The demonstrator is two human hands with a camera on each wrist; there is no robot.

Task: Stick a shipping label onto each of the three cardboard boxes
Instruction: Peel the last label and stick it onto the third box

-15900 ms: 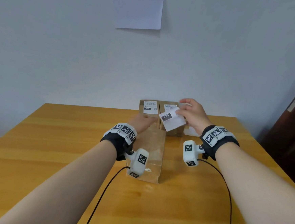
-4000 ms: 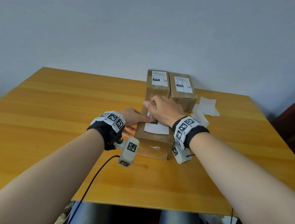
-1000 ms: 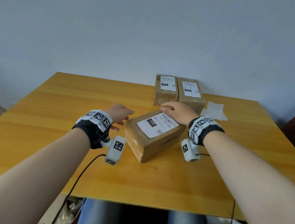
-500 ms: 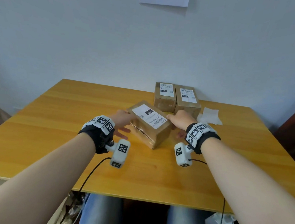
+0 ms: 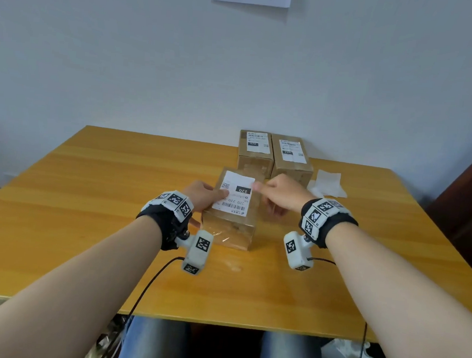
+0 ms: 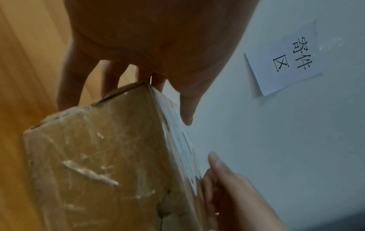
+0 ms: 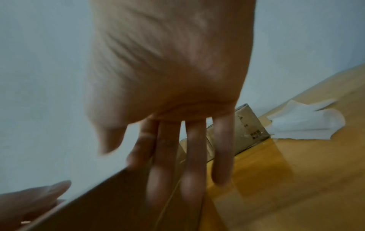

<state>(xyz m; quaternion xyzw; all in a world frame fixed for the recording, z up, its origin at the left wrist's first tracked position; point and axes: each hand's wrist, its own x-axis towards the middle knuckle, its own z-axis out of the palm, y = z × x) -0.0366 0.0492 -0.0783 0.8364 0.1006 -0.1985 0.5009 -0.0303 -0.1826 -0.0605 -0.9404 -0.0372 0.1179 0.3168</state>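
- the left hand lay on the near box's left side, thumb flat on the label, straight fingers down the side wall, holding it without curling round.
- the near box sat between both hands, long axis running away toward the two labelled boxes behind, just apart.
- the right hand touched its right side, fingers straight and spread, gripping nothing; both were equally near, so a push rearward looked likely.
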